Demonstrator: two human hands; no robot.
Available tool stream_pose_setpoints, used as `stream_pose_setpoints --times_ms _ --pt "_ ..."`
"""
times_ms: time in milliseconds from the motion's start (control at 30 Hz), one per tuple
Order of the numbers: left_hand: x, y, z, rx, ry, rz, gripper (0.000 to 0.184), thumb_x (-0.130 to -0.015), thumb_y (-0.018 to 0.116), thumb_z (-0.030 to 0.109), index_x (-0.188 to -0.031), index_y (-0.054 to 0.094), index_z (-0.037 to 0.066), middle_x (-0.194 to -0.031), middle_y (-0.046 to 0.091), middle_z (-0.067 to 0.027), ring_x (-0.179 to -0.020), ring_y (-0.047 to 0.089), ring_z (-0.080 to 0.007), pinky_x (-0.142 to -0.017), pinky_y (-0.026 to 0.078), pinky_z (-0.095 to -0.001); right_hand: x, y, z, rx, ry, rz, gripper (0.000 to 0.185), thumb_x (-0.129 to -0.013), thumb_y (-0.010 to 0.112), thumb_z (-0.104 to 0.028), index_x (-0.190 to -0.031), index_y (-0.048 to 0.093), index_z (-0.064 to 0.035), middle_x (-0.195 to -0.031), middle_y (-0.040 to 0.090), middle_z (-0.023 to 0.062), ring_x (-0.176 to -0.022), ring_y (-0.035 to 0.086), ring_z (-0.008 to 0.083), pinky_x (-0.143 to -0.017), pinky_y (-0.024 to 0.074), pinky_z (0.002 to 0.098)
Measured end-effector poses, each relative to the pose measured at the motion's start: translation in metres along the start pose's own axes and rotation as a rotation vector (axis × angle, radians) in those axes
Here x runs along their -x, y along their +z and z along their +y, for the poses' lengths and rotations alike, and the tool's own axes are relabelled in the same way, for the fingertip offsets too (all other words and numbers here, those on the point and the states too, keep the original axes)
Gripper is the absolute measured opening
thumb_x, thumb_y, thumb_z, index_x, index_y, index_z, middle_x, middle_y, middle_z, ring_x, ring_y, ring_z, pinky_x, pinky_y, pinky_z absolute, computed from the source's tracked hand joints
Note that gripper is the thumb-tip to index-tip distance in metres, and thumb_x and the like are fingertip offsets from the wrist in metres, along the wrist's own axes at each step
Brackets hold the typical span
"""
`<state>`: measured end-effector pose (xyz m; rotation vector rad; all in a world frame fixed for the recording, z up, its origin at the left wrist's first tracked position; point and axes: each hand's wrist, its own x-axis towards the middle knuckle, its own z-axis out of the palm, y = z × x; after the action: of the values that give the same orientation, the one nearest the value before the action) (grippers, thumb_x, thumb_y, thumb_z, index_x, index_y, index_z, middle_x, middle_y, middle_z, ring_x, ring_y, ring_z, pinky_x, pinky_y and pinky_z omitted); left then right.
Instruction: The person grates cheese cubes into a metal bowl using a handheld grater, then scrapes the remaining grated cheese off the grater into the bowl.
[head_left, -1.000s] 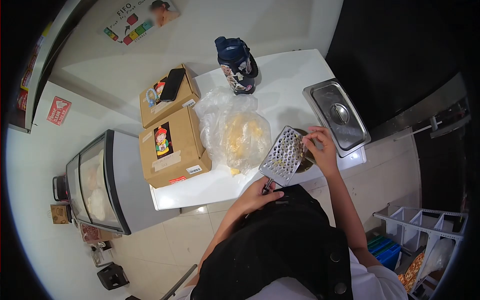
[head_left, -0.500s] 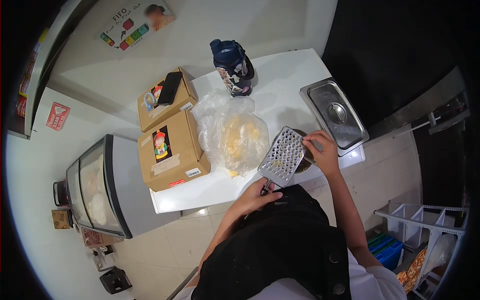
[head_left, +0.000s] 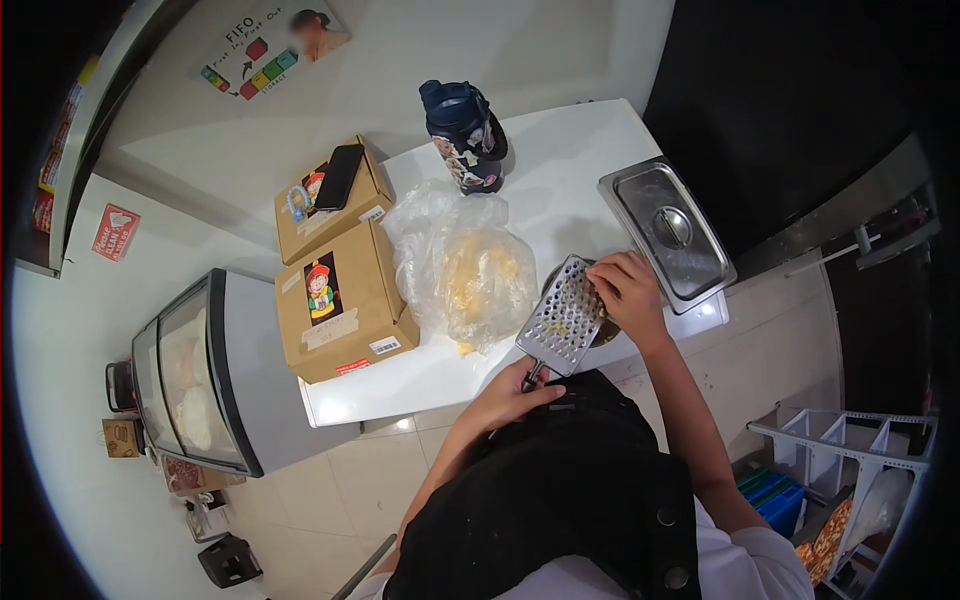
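"How was the grater (head_left: 562, 325) best managed?"
"With the left grip (head_left: 515, 395) firm, I'd judge, and fingertips light, clear of the teeth. That grip was closed round the handle; the right grip (head_left: 630, 295) was bunched at the far end, pinching what, I couldn't tell."
"Which way did it point?"
"Its long axis slanted from the left grip, away from the body and rightward, beside the bag (head_left: 490, 285)."

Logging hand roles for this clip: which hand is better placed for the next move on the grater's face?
Probably the right hand: its fingers are at the upper end of the grater, while the left hand has its grip on the handle.
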<state>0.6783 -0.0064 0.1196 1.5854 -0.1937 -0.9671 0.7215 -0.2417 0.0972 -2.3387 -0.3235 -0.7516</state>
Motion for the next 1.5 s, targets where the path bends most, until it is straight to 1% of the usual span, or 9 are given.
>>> stream_pose_setpoints --times_ms 100,233,567,933,1100,1233,1267,1400,1500 --pt "0.002 -0.003 0.004 0.034 -0.053 -0.006 0.020 -0.087 0.066 0.017 -0.088 0.048 0.010 -0.061 0.045 0.0032 -0.047 0.036 -0.0059 -0.042 0.028 -0.0183 0.000 0.000 -0.001 0.003 0.021 0.004 0.009 -0.075 0.069 -0.001 -0.083 0.067 -0.0014 -0.084 0.063 0.0026 -0.077 0.055 0.0177 -0.073 0.0444 0.0278" --pt "0.000 -0.008 -0.001 0.114 -0.093 -0.036 0.024 -0.086 0.068 0.024 -0.087 0.049 0.009 -0.062 0.047 0.0022 -0.049 0.040 -0.0070 -0.044 0.032 -0.0185 0.021 -0.013 -0.007 -0.305 0.361 -0.002 0.010 -0.073 0.070 -0.001 -0.083 0.067 -0.0013 -0.083 0.061 0.0031 -0.078 0.053 0.0165 -0.074 0.0424 0.0279" --pt "-0.001 -0.007 0.002 0.103 -0.073 -0.034 0.017 -0.089 0.063 0.016 -0.088 0.046 0.011 -0.057 0.042 0.0047 -0.047 0.035 -0.0048 -0.042 0.025 -0.0177 0.038 -0.010 -0.008 -0.134 0.223 -0.081 0.015 -0.073 0.071 -0.002 -0.087 0.069 -0.0036 -0.096 0.058 0.0052 -0.084 0.050 0.0184 -0.076 0.0411 0.0273" --pt "0.000 -0.010 0.001 0.143 -0.083 -0.036 0.024 -0.087 0.066 0.023 -0.087 0.047 0.010 -0.058 0.045 0.0036 -0.045 0.038 -0.0063 -0.042 0.029 -0.0185 0.029 0.004 -0.047 -0.143 0.203 -0.078 0.009 -0.072 0.073 -0.005 -0.081 0.071 -0.0053 -0.104 0.056 0.0042 -0.097 0.046 0.0230 -0.084 0.0372 0.0321" --pt "-0.001 -0.009 0.003 0.164 -0.094 -0.044 0.018 -0.089 0.064 0.017 -0.089 0.048 0.010 -0.059 0.044 0.0040 -0.047 0.036 -0.0053 -0.042 0.025 -0.0176 0.037 0.012 -0.041 -0.060 0.178 -0.069 0.039 -0.068 0.077 -0.010 -0.105 0.066 -0.0071 -0.118 0.049 0.0081 -0.110 0.041 0.0270 -0.095 0.0337 0.0365" --pt "-0.001 -0.008 0.004 -0.012 -0.004 0.012 0.024 -0.084 0.070 0.021 -0.086 0.050 0.008 -0.067 0.048 0.0004 -0.057 0.043 -0.0083 -0.054 0.036 -0.0200 0.031 0.019 -0.035 -0.171 0.485 0.127 0.079 -0.063 0.083 -0.025 -0.131 0.047 -0.0093 -0.130 0.036 0.0162 -0.120 0.034 0.0321 -0.103 0.0268 0.0433" --pt "-0.002 -0.008 0.003 -0.012 -0.004 0.009 0.024 -0.084 0.070 0.021 -0.086 0.050 0.008 -0.067 0.048 0.0004 -0.057 0.043 -0.0083 -0.054 0.036 -0.0200 0.029 0.019 -0.033 -0.169 0.486 0.128 0.079 -0.063 0.083 -0.025 -0.131 0.047 -0.0093 -0.130 0.036 0.0162 -0.120 0.034 0.0321 -0.103 0.0268 0.0433" --pt "-0.003 -0.005 -0.005 -0.099 0.122 0.034 0.021 -0.083 0.071 0.015 -0.088 0.052 0.007 -0.069 0.049 0.0010 -0.060 0.043 -0.0080 -0.057 0.036 -0.0190 0.021 0.019 -0.028 -0.198 0.672 0.050 0.108 -0.058 0.086 -0.027 -0.143 0.023 -0.0087 -0.135 0.027 0.0205 -0.125 0.029 0.0364 -0.107 0.0232 0.0472" --pt "-0.003 -0.004 -0.005 -0.094 0.106 0.039 0.022 -0.082 0.071 0.015 -0.088 0.052 0.007 -0.071 0.049 0.0007 -0.063 0.043 -0.0084 -0.061 0.036 -0.0192 0.015 0.026 -0.018 -0.212 0.721 0.079 0.106 -0.060 0.086 -0.023 -0.143 0.023 -0.0076 -0.137 0.026 0.0201 -0.126 0.029 0.0368 -0.108 0.0232 0.0460"
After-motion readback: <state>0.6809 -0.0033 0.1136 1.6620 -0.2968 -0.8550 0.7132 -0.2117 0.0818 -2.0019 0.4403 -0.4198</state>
